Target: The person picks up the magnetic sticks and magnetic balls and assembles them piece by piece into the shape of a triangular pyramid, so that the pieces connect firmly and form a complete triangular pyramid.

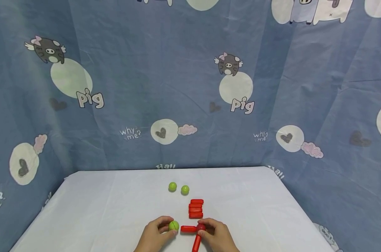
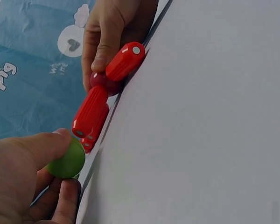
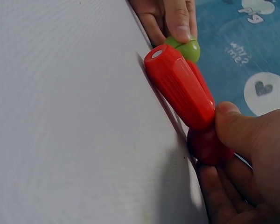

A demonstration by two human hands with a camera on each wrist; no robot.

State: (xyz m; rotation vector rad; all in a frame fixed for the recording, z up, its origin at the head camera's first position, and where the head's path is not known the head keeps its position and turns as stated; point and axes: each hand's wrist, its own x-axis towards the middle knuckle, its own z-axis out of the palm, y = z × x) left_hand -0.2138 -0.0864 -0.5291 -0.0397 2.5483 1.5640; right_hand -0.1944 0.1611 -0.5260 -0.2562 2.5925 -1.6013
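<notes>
Joining seems underway — green ball (image 1: 174, 225) pinched by the left hand (image 1: 156, 235), red ball (image 1: 201, 227) by the right hand (image 1: 220, 236) — so the red rod (image 1: 188, 229) between should probably be lined up.

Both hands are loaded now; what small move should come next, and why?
I'd probably ease the left hand rightward until its green ball meets the sideways red rod. The ball sits just short of that rod's free end, while the right hand holds the red ball at the other end.
</notes>
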